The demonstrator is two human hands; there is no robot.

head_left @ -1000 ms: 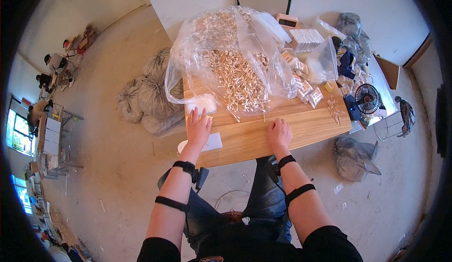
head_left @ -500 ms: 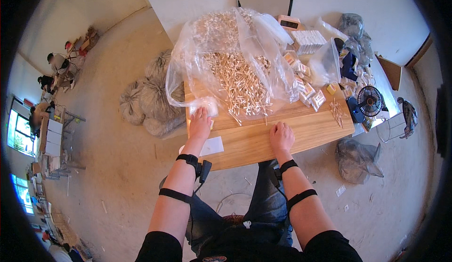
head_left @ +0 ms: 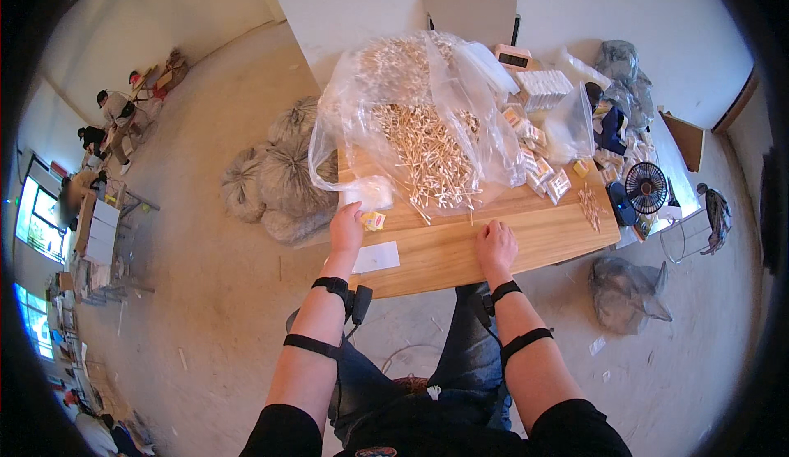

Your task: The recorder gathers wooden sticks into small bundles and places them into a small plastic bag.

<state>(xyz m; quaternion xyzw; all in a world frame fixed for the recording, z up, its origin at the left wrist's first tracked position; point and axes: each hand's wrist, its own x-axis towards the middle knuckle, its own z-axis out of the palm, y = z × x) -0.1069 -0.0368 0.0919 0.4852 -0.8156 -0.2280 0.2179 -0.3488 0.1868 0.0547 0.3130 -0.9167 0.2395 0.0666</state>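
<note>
My left hand (head_left: pixel 346 227) is at the table's left side with its fingers curled in; what they hold, if anything, is hidden. Its fingertips are at the near edge of a small stack of clear plastic bags (head_left: pixel 371 190). Just right of the hand lies a yellow and white printed packet (head_left: pixel 373 221). A white sheet of paper (head_left: pixel 376 257) lies by the left wrist. My right hand (head_left: pixel 497 247) rests on the wooden tabletop (head_left: pixel 436 251), fingers bent under and no object showing in them. Beyond both hands, a large clear bag (head_left: pixel 329 140) spills a heap of cotton swabs (head_left: pixel 427 149).
Small filled packs (head_left: pixel 542 176) and a loose row of swabs (head_left: pixel 589 206) lie at the right, beside a black fan (head_left: pixel 646 187). A pink clock (head_left: pixel 513 57) stands at the back. Grey sacks (head_left: pixel 288 173) are on the floor at left; other people (head_left: pixel 119 116) sit farther off.
My left hand has drawn back off the plastic bags toward me and its fingers have curled, uncovering the yellow packet. My right hand stays in place. The whole view has shifted slightly.
</note>
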